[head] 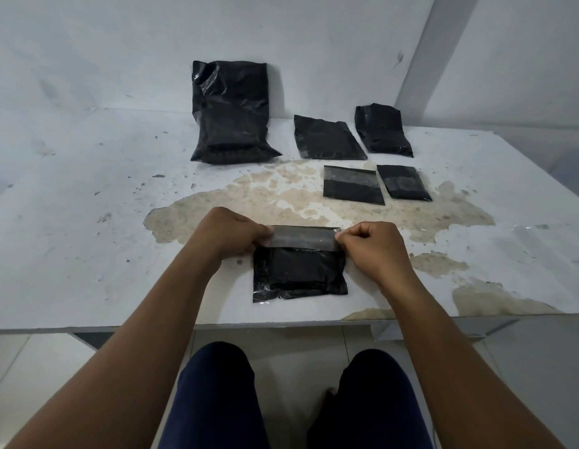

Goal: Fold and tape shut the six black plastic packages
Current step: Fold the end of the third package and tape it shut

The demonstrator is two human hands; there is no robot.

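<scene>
Both hands, left hand and right hand, pinch opposite ends of a clear tape strip. Below their grip lies a black package; five more packages lie beyond.

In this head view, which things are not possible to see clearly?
- Fingertips of left hand and right hand: curled under, hidden by knuckles.
- Tape strip ends: covered by both hands.
- Package contents: opaque black plastic.
- Tape roll: none visible.

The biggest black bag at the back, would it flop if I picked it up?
Probably. The biggest black bag has thin, crinkled plastic, and its top leans slack on the wall. Its bottom bulges, so that end likely hangs heavier. The shiny plastic may feel slippery.
</scene>
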